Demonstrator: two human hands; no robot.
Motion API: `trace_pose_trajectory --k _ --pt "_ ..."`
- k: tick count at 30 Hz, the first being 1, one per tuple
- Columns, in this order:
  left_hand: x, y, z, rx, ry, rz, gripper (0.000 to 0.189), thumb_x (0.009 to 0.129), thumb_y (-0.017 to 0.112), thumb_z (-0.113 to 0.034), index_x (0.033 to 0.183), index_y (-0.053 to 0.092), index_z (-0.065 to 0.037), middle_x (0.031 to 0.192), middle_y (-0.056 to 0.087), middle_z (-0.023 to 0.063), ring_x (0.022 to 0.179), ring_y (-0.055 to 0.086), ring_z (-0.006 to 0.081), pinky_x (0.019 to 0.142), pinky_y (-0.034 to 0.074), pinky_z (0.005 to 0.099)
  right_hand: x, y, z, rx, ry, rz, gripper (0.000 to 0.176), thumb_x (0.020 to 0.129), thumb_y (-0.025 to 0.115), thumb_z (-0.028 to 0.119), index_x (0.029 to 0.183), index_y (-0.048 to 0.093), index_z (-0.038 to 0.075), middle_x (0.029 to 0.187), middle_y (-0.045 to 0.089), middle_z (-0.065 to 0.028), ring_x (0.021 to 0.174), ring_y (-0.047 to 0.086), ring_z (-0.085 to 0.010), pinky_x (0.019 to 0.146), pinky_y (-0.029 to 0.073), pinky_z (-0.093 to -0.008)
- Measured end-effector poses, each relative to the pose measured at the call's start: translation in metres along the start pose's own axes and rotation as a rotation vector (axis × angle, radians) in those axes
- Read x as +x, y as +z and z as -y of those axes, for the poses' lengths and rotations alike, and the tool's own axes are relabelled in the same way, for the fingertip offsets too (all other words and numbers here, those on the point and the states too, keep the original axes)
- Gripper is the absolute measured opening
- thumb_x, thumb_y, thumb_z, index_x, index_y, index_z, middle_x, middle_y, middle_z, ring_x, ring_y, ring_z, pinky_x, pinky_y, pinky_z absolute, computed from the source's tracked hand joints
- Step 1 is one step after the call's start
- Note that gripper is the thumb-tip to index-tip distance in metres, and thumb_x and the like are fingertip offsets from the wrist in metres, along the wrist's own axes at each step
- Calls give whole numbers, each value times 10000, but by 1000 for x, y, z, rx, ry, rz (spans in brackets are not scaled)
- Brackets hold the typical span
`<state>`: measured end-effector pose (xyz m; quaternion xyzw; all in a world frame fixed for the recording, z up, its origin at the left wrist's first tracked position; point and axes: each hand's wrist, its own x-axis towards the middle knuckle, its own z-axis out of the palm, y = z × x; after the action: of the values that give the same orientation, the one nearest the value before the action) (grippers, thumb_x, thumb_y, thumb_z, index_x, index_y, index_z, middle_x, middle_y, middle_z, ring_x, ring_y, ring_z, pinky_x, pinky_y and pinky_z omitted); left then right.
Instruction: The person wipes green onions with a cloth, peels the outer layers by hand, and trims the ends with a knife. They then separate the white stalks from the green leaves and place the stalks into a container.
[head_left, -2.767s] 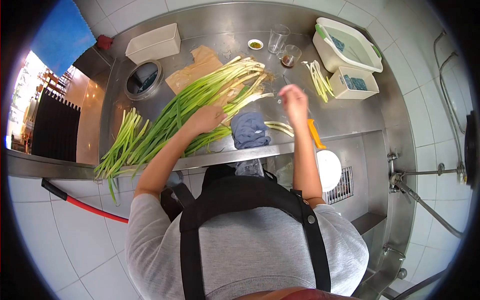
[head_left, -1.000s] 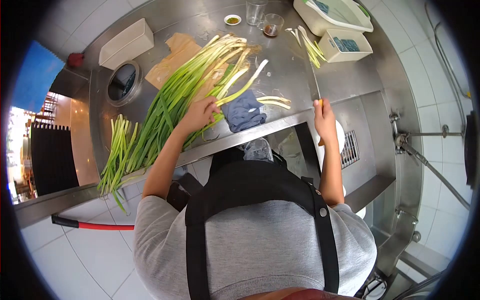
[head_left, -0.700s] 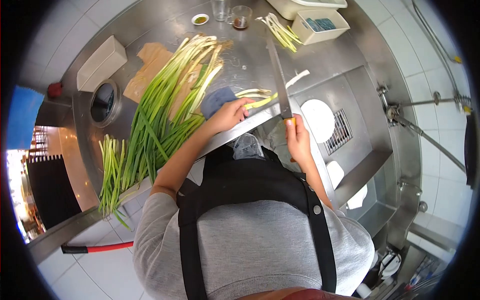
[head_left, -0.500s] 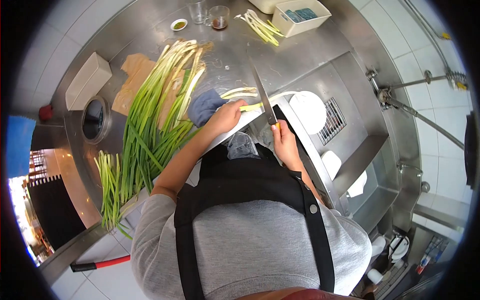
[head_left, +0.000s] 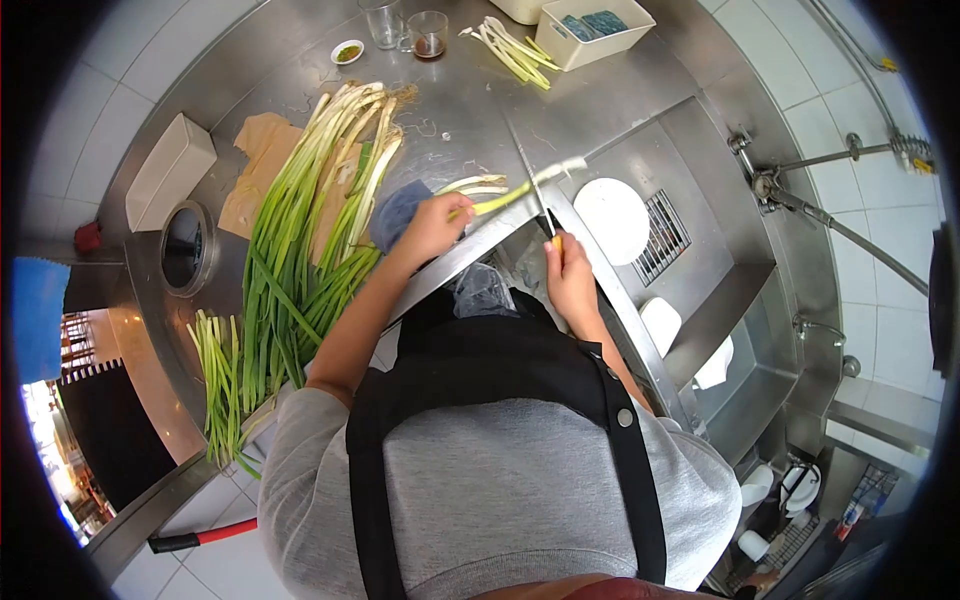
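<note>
My left hand (head_left: 436, 226) grips the green end of a single spring onion (head_left: 510, 197), whose white end points toward the sink. My right hand (head_left: 570, 272) is closed around the yellow handle of a long knife (head_left: 528, 165). The blade crosses the stalk near its middle. Beside my left hand lie a blue-grey cloth (head_left: 398, 214) and a few pale stalks (head_left: 480, 184). A large pile of spring onions (head_left: 300, 230) rests to the left, partly on brown paper (head_left: 262, 165).
A white round item (head_left: 612, 221) sits by the sink drain (head_left: 663, 240). At the back stand a white bin (head_left: 600, 48), trimmed stalks (head_left: 518, 55), glass cups (head_left: 427, 38) and a small dish (head_left: 347, 52). A tap (head_left: 768, 190) is right.
The held stalk has swung so its white end is raised farther up and away from the counter edge. My left hand has shifted slightly left, and the knife is a little lower.
</note>
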<state>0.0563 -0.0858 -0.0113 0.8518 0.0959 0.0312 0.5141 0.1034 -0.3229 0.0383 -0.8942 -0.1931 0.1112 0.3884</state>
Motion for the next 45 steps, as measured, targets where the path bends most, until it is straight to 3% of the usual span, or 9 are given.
trace_pose_trajectory --k 5,12,16,27,30,32,39,43,45 --pt "-25 -63 -11 -555 -215 -156 243 891 517 -115 1085 575 19 841 629 37 604 480 55 551 409 191 55 11 5 -207 -184 -162 346 848 533 136 1179 530 36 969 544 -228 903 535 -395 798 443 -441" --pt "-52 -98 -20 -548 -252 -442 125 897 566 -189 927 542 -70 701 512 -33 532 384 12 453 283 164 151 29 10 -67 -604 -55 487 757 651 71 1223 514 111 990 562 -157 928 526 -323 840 434 -396" --pt "-72 -110 -9 -595 -268 -618 125 894 568 -175 927 539 -59 668 502 -30 533 396 28 470 300 184 176 37 2 172 -602 6 521 787 634 46 1279 472 99 1017 541 -158 928 526 -311 841 429 -370" --pt "-107 -121 -20 -595 -254 -628 304 887 555 -135 1133 533 44 760 558 6 608 455 37 519 351 183 223 62 -58 -139 -390 211 651 765 661 84 1350 373 101 1088 540 -196 996 509 -352 870 420 -420" --pt "-107 -113 -18 -572 -241 -600 305 881 542 -122 1132 547 51 797 587 17 650 483 50 562 391 194 214 65 -32 -575 -390 73 626 768 682 175 1330 411 121 1122 531 -195 1062 464 -367 906 392 -455" --pt "-104 -108 -22 -563 -233 -536 304 879 535 -117 1134 548 48 814 598 24 662 493 56 585 406 200 193 63 25 -294 -782 -58 573 757 701 262 1274 487 136 1141 529 -171 1096 428 -365 930 368 -465" --pt "-89 -90 -38 -382 -126 -357 267 908 527 -137 1121 574 17 858 618 10 726 517 49 640 426 195 107 59 159 37 -1328 366 330 701 739 190 1015 659 126 946 612 -41 989 499 -261 928 363 -391" --pt "-93 -90 -39 -458 -50 -368 263 886 546 -156 1066 601 27 846 639 31 713 535 67 622 441 221 109 71 152 158 -1267 377 160 766 693 127 913 662 73 846 637 -24 898 558 -201 871 414 -358" --pt "-98 -93 -34 -418 -88 -366 273 889 554 -168 1072 600 30 845 641 33 715 539 66 625 441 221 105 73 147 688 -759 473 92 817 654 110 862 647 30 820 642 -44 814 600 -156 784 458 -312"
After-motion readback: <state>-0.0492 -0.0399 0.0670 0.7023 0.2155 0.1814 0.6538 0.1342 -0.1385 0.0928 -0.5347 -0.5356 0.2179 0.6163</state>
